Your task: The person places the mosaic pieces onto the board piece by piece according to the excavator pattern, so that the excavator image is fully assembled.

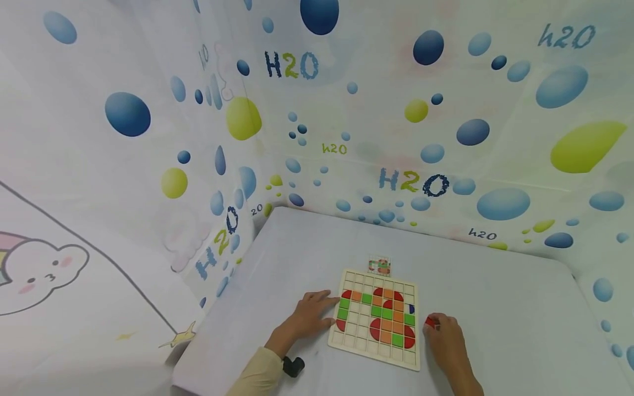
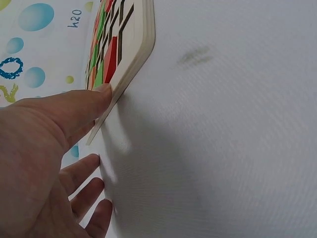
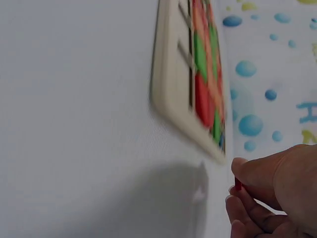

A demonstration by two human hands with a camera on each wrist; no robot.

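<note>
A wooden grid board lies on the table, partly filled with red, orange, green and blue flat pieces. My left hand rests at the board's left edge, fingers extended; in the left wrist view its thumb touches the rim. Just off the board's right side, my right hand pinches a small red piece between thumb and fingers. In the right wrist view only a thin red edge of that piece shows. The blue piece sits in the right column of the grid.
A small pattern card with a coloured design lies behind the board. Near my left forearm is a black object of unclear kind. The white-covered table meets a wall sheet printed with bubbles at the back and left.
</note>
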